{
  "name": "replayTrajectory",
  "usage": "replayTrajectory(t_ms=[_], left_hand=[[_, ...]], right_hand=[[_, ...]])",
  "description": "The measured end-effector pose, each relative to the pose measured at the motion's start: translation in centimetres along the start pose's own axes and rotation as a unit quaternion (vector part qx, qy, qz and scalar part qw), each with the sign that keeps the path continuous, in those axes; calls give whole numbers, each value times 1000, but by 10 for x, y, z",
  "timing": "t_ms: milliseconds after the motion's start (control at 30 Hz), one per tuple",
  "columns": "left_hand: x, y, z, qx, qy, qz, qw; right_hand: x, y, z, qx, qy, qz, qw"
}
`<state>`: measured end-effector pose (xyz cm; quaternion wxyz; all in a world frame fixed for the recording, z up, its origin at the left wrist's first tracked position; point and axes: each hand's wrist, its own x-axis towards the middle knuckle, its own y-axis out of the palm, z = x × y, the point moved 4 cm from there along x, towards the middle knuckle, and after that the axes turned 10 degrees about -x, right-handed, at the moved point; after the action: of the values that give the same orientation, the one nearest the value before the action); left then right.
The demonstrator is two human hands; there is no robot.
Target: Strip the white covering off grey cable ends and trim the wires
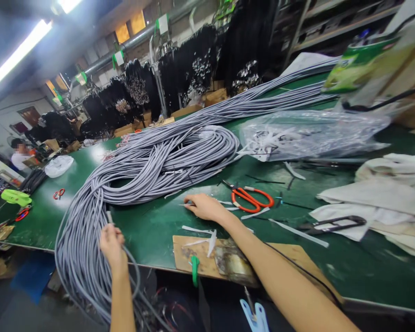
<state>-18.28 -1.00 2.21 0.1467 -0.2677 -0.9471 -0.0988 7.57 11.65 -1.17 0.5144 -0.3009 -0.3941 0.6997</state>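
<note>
My left hand [112, 242] is closed around a grey cable near its end, whose pale tip [109, 216] sticks up above the fingers. Beside it, a thick bundle of grey cables [155, 161] lies looped on the green table and hangs over the front edge. My right hand [205, 207] is low over the tabletop, thumb and fingers pinched together. A thin pale sliver shows at its fingertips, too small to make out. Right of that hand lie orange-handled scissors [251, 198] and several white strips [299, 233].
A plastic bag of white strips [311, 133], white gloves [383, 193] and black snips [335, 224] lie to the right. A wooden board [185, 251] with a metal block and green clamp [194, 271] sits at the front edge. Another person [20, 157] is far left.
</note>
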Motion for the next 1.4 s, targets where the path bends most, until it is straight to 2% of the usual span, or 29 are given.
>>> replayTrajectory(t_ms=[67,133,167,200,233,267,300,333,367,433,500,700,767,867,967,1100,1200,1300,1400], left_hand=[[43,-5,-18,1,46,-94,994],[68,2,-35,6,97,-168,981],[72,13,-42,12,123,-177,976],[71,29,-47,19,151,-157,976],[64,52,-51,37,192,-85,977],[52,78,-51,41,225,30,973],[34,106,-48,30,238,166,956],[12,129,-43,14,237,295,925],[-10,146,-37,-2,223,392,892],[-44,163,-27,-12,204,477,855],[-64,166,-20,-18,161,525,836],[-65,158,-9,-49,24,547,836],[-66,158,-5,-68,-20,544,836],[-70,159,-2,-87,-61,533,840],[-71,159,-3,-91,-61,526,844],[-65,160,-5,-81,-42,501,861],[-60,159,-5,-88,-49,478,872],[-58,158,-6,-91,-49,470,877],[-59,158,-8,-98,-56,471,875]], right_hand=[[-4,-7,5,24,-3,-41,999],[-7,-15,11,65,-15,-83,994],[-9,-18,15,92,-23,-101,990],[-10,-21,18,122,-31,-117,985],[-11,-23,20,153,-39,-130,979],[-12,-25,21,183,-44,-143,972],[-12,-26,21,213,-45,-155,964],[-13,-27,21,239,-43,-167,956],[-13,-29,19,262,-37,-180,947],[-15,-30,14,298,-20,-200,933],[-16,-31,10,325,-4,-207,923],[-20,-28,7,476,68,-187,856],[-19,-27,9,486,77,-183,851],[-20,-27,11,463,61,-185,865],[-24,-28,11,401,52,-219,888],[-33,-34,11,250,58,-307,917],[-37,-37,21,129,-3,-320,938],[-40,-36,28,54,-46,-327,942],[-40,-36,29,38,-46,-334,941]])
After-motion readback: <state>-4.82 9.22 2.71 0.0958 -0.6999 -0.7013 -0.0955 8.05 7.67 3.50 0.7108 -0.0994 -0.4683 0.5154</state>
